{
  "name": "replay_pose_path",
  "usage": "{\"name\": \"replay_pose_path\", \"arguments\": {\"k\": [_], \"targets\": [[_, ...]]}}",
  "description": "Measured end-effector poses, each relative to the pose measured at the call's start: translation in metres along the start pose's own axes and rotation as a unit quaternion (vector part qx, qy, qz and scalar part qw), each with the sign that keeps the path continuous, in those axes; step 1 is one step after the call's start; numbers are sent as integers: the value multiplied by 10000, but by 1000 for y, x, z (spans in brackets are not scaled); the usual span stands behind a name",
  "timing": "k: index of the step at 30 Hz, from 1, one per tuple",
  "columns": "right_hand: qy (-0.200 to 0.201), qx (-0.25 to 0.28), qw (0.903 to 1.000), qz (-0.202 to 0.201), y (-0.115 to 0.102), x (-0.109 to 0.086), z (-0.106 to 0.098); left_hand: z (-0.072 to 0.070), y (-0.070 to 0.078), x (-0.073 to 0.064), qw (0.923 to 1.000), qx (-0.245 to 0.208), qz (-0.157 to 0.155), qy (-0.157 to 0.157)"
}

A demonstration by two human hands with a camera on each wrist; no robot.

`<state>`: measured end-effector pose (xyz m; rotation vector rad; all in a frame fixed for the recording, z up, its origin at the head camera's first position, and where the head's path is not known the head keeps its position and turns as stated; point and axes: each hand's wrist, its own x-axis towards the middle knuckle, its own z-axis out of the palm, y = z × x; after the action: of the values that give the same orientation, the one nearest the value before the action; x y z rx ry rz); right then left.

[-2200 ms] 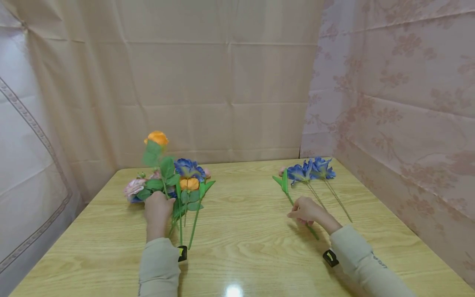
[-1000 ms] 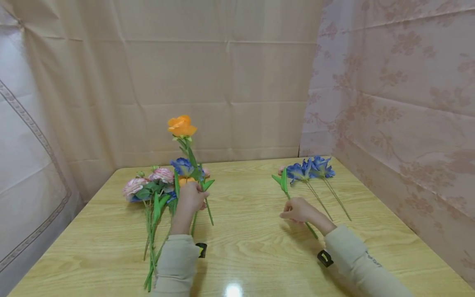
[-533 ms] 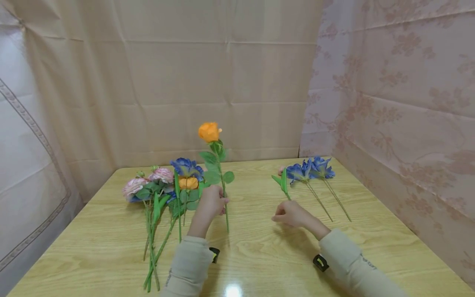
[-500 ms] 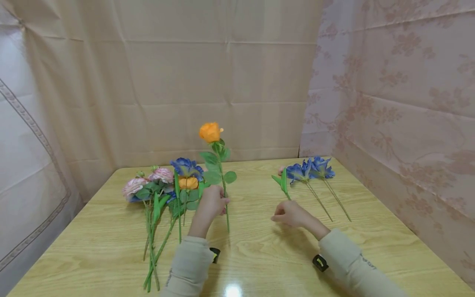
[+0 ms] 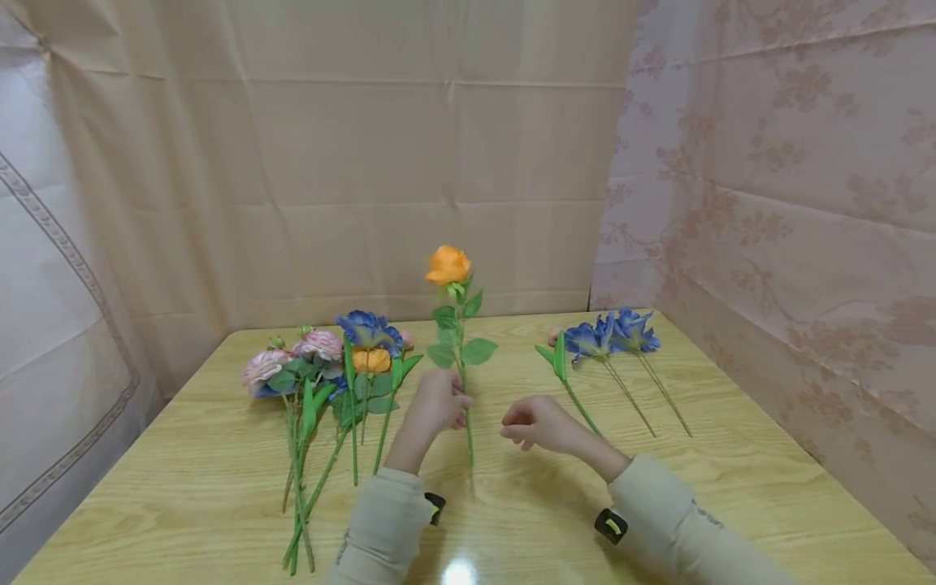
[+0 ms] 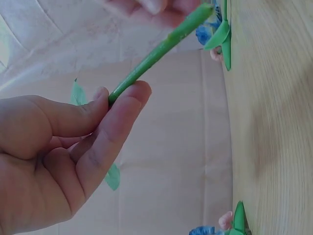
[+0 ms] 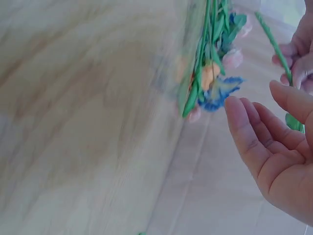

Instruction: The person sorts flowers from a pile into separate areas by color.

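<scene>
An orange rose [image 5: 448,266] stands upright in my left hand [image 5: 436,404], which pinches its green stem [image 6: 156,54] between thumb and fingers. The stem's lower end points down over the table. My right hand [image 5: 539,424] hovers a short way to the right of that stem, its fingers loosely bent and nothing between them. In the right wrist view the fingers [image 7: 244,132] are apart from the stem. Nearest to the right hand on the table lies a green-stemmed flower with two upright leaves [image 5: 561,357].
On the left of the wooden table [image 5: 183,487] lie pink flowers [image 5: 265,370], a blue flower [image 5: 369,331] and another orange rose [image 5: 371,361], stems toward me. Two blue flowers [image 5: 633,331] lie at the right. A beige curtain [image 5: 351,162] hangs behind.
My left hand has lifted the orange rose out of the left group and carried it right to the middle. The right hand has left the green-stemmed flower and moved left toward the rose.
</scene>
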<state>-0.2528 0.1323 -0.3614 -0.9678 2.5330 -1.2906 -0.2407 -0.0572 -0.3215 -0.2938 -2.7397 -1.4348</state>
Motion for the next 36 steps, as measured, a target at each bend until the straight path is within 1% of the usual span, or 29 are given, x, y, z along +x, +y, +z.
{"name": "replay_pose_path", "arguments": {"k": [7, 12, 19, 23, 28, 36], "targets": [[-45, 803, 9968, -30, -11, 2, 13, 3, 5, -2, 9998, 55, 97, -144], [-34, 1162, 9932, -53, -14, 3, 20, 5, 6, -2, 9996, 111, 173, -204], [-84, 1622, 9867, -50, -11, 6, 23, 6, 8, -2, 9991, 94, 271, -299], [-55, 1736, 9847, -113, -10, 6, 24, 8, 8, -2, 9990, 27, 298, -324], [108, 1796, 9836, -149, -11, 6, 25, 9, 8, -2, 9989, -58, 347, -320], [394, 1801, 9827, -190, -14, 4, 26, 9, 8, -3, 9978, -13, 617, -257]]}}
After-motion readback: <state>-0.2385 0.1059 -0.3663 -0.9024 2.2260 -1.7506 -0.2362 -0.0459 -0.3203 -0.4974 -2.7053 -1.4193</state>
